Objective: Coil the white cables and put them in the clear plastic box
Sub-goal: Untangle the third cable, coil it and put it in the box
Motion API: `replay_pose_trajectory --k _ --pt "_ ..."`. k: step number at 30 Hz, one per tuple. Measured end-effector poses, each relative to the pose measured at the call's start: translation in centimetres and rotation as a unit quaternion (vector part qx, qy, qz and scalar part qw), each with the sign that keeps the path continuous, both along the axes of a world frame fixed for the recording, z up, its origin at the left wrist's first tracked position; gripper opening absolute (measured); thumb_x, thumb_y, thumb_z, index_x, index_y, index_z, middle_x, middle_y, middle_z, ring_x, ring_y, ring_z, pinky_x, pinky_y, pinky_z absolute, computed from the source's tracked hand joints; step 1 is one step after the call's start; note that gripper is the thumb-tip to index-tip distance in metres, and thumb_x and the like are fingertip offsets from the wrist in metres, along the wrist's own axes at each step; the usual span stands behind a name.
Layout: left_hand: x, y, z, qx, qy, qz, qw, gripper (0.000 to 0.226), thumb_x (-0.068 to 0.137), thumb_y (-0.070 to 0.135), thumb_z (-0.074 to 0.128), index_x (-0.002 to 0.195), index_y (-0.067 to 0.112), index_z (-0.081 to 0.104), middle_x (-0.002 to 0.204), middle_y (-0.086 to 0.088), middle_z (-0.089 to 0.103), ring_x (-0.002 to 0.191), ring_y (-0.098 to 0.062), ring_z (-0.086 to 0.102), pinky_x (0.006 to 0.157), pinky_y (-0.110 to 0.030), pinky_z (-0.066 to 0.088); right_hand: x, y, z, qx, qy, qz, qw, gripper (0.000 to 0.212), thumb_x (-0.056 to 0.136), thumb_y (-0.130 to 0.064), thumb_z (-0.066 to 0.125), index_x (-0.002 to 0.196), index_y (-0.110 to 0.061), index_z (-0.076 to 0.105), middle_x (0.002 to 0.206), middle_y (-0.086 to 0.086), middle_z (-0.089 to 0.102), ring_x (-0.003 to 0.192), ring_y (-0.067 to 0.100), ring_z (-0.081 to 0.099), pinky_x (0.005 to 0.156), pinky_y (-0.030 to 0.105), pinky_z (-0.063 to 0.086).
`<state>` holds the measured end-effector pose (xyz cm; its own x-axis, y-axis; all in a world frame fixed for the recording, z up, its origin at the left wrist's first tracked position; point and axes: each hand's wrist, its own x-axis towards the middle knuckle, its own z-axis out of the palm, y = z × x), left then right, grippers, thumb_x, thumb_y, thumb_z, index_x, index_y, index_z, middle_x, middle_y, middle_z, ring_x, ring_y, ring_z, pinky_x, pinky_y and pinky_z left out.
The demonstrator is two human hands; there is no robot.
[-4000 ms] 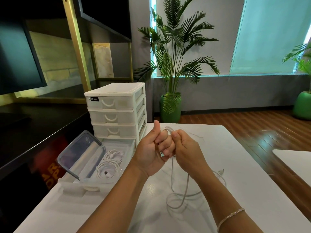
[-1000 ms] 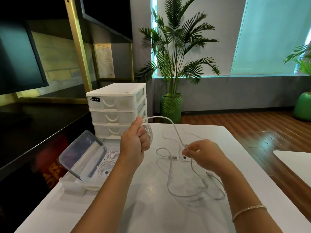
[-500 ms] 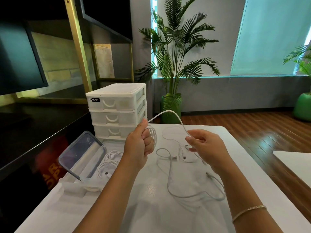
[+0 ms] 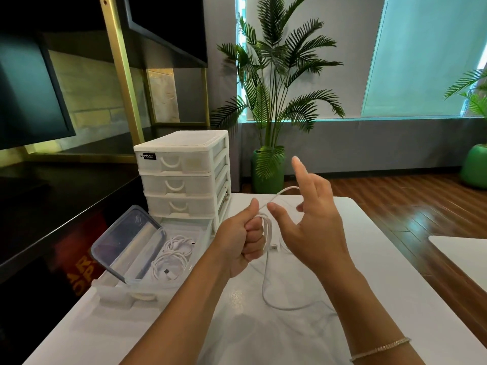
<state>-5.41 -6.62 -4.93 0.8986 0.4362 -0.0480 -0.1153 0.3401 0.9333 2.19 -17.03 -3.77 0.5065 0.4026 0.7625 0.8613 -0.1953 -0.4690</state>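
Cable (image 4: 266, 234) loops are sitting in the left grip (image 4: 241, 241) at frame centre, clamped tight, while the right grip (image 4: 313, 222) is spreading apart beside it.

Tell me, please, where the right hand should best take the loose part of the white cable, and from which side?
Probably pinch the white cable on its straight run just below the coil in the left hand, coming from the right with the right hand. That part hangs free above the table; the slack beyond lies flat.
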Motion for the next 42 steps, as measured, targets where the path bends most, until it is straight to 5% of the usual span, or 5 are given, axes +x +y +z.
replay_pose_trajectory --k 7,15,20,29,42 --pt "0.0 0.0 -0.1 -0.007 0.007 -0.091 0.996 0.067 0.093 0.057 0.019 0.041 0.018 0.034 0.034 0.005 0.027 0.029 -0.006 0.021 0.034 -0.015 0.015 0.2 0.2 -0.4 -0.129 0.037 0.098 0.986 0.028 0.095 -0.016 0.047 0.118 -0.013 0.064 0.115 0.003 0.067 0.097 0.009 0.057 0.075 -0.002 0.03" --pt "-0.2 -0.1 -0.2 0.101 0.07 -0.196 0.973 0.068 0.08 0.071 0.013 0.05 0.014 0.038 0.04 0.006 0.034 0.034 -0.006 0.026 0.036 -0.012 0.024 0.7 -0.5 0.4 -0.11 0.1 0.091 0.985 0.026 0.093 -0.008 0.05 0.108 -0.02 0.067 0.097 -0.008 0.055 0.073 -0.004 0.052 0.066 -0.003 0.038" --pt "-0.4 -0.1 0.2 0.093 0.055 -0.202 0.973 0.065 0.076 0.07 0.016 0.046 0.016 0.036 0.039 0.006 0.032 0.034 -0.006 0.025 0.036 -0.012 0.022 0.6 -0.8 0.7 -0.119 0.224 0.163 0.953 0.017 0.093 -0.019 0.051 0.097 -0.024 0.067 0.087 -0.014 0.061 0.082 0.007 0.059 0.081 0.022 0.051" --pt "0.2 -0.5 0.1 0.126 0.058 -0.083 0.987 0.073 0.087 0.065 0.012 0.04 0.02 0.046 0.04 0.005 0.037 0.033 -0.006 0.029 0.038 -0.013 0.027 0.6 -1.2 1.1 -0.03 0.407 0.229 0.884 0.016 0.09 -0.008 0.055 0.087 -0.022 0.062 0.087 0.006 0.068 0.073 0.016 0.067 0.055 0.019 0.054" --pt "0.4 -1.1 0.3 0.263 0.052 0.07 0.961 0.054 0.09 0.054 0.028 0.051 0.02 0.043 0.041 0.009 0.041 0.036 -0.007 0.037 0.043 -0.016 0.033 0.6 -0.8 0.9 0.009 0.535 0.257 0.805 0.012 0.092 -0.004 0.051 0.092 -0.013 0.058 0.086 0.01 0.066 0.077 0.023 0.065 0.066 0.028 0.056"
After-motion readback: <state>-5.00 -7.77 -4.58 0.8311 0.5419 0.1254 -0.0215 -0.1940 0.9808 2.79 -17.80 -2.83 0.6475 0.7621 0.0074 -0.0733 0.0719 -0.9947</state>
